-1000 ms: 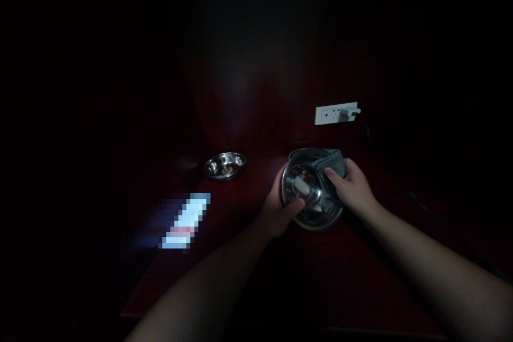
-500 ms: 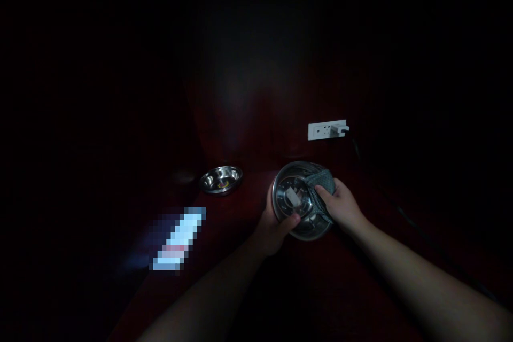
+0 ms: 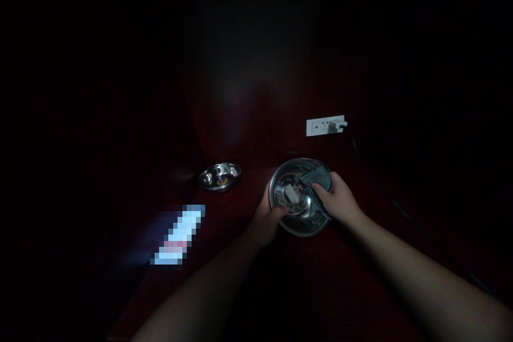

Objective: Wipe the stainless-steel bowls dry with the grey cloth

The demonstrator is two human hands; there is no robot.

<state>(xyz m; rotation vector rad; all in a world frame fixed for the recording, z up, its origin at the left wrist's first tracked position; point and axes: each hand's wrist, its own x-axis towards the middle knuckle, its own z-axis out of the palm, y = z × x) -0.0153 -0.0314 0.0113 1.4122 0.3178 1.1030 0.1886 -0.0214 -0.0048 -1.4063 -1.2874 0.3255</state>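
I hold a shiny steel bowl (image 3: pixel 294 214) tilted toward me above a dark red table (image 3: pixel 344 278). My left hand (image 3: pixel 266 219) grips its left rim, thumb over the edge. On the bowl's right side my right hand (image 3: pixel 339 200) pinches a grey cloth (image 3: pixel 316 179), which drapes over the rim and into the bowl. A bright reflection shows inside the bowl. The room is very dark.
A second, smaller steel bowl (image 3: pixel 220 175) sits on the table to the left. A glowing blurred rectangle (image 3: pixel 178 234) lies nearer the left edge. On the wall behind, a white socket strip (image 3: pixel 324 125) has a plug and a dark cable running right.
The bowl and both hands have shifted a little left in view and the bowl is tilted more toward me. The cloth stays pressed at the right rim.
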